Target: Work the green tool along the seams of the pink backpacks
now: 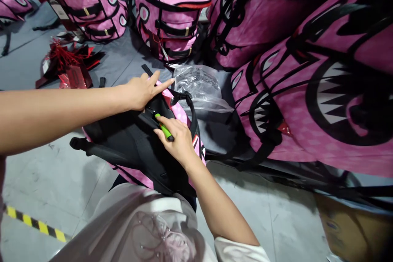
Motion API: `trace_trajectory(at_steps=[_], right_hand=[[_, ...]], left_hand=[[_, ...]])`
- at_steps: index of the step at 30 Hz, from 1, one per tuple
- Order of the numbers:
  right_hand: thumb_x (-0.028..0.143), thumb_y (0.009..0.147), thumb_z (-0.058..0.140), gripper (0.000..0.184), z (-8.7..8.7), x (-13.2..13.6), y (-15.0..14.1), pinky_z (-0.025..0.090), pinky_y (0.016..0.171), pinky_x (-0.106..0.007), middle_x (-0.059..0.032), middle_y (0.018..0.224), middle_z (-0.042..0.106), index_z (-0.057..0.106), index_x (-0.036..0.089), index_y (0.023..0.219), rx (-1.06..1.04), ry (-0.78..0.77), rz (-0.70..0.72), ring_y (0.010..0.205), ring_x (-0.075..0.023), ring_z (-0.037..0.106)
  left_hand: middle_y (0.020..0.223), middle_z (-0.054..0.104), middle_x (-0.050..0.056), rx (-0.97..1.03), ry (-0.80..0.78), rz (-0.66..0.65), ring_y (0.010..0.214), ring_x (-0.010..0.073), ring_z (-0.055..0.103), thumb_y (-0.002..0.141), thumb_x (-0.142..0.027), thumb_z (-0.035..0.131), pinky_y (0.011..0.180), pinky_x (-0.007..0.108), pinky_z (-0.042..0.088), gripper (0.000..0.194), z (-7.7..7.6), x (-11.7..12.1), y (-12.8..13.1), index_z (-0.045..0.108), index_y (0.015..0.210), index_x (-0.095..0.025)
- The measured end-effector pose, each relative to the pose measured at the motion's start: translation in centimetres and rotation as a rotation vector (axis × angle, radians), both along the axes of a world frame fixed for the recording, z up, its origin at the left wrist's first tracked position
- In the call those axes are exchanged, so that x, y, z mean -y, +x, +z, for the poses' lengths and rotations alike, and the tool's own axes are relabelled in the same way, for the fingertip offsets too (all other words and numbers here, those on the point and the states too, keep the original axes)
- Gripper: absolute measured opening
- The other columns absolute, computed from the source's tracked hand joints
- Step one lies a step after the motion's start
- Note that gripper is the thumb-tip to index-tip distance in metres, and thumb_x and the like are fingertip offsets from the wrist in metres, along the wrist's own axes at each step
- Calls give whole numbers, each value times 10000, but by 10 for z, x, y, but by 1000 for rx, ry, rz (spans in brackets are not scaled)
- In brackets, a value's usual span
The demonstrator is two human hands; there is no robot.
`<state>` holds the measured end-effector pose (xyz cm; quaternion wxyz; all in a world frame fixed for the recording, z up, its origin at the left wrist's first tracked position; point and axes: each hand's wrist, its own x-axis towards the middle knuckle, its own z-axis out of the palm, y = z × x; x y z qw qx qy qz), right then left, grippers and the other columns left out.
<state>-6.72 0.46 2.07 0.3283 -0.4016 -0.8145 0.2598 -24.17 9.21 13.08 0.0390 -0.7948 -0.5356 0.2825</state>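
A pink and black backpack (pixel 138 143) lies back-side up on my lap, its black straps showing. My left hand (pixel 143 90) rests on its top edge, fingers bent around the fabric and the forefinger stretched out toward the handle loop (pixel 184 98). My right hand (pixel 176 139) is closed on a small green tool (pixel 164 130) whose tip touches a black strap of the backpack.
Several pink shark-mouth backpacks are piled at the right (pixel 322 90) and stand at the back (pixel 172 12). A clear plastic bag (pixel 199 86) lies beyond the backpack. Red tags (pixel 67 65) lie heaped at the left. A cardboard box (pixel 353 225) and yellow-black floor tape (pixel 37 225) are near.
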Motion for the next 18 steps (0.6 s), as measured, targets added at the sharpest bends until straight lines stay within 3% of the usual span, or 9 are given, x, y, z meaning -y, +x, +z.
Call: trace_trajectory(at_steps=[3,6,7,9,12,18], right_hand=[[321,996,627,316,-2,2,0,513,891,-349,-87,1003,740,680,175,1271,1,35,30,939,-228,681],[308,993,624,298,-6,0,3,515,876,-349,-86,983,739,690,175,1252,-21,51,48,907,-227,680],[304,993,624,293,-8,-1,4,516,878,-349,-84,987,740,691,179,1250,-34,55,50,905,-224,682],[296,992,623,288,-11,-3,5,518,888,-351,-81,997,744,691,180,1247,-63,61,53,911,-222,688],[293,987,624,292,-14,-4,5,522,885,-360,-81,1006,755,686,175,1247,-92,67,51,917,-227,702],[288,940,666,231,-12,-18,-2,506,892,-372,-79,1112,782,701,200,1151,-126,62,9,952,-237,742]], left_hand=[[1654,203,159,71,32,-54,1292,380,498,795,-210,725,938,425,537,1208,-2,15,-14,-155,1599,-402],[1686,150,136,129,110,-30,1332,348,490,866,-166,616,968,414,532,1040,-7,27,-21,-63,1627,-370],[1677,182,154,134,153,15,1324,347,506,890,-189,606,969,416,532,977,-8,30,-21,-6,1637,-341],[1561,390,208,117,219,128,1247,349,577,939,-274,598,940,423,541,862,-9,32,-18,94,1639,-278],[1273,620,197,88,207,189,1122,341,653,955,-366,612,888,405,546,825,-9,27,-13,154,1627,-224],[1208,642,182,136,205,124,1083,329,675,939,-310,632,843,364,541,783,-15,17,-16,234,1602,-187]])
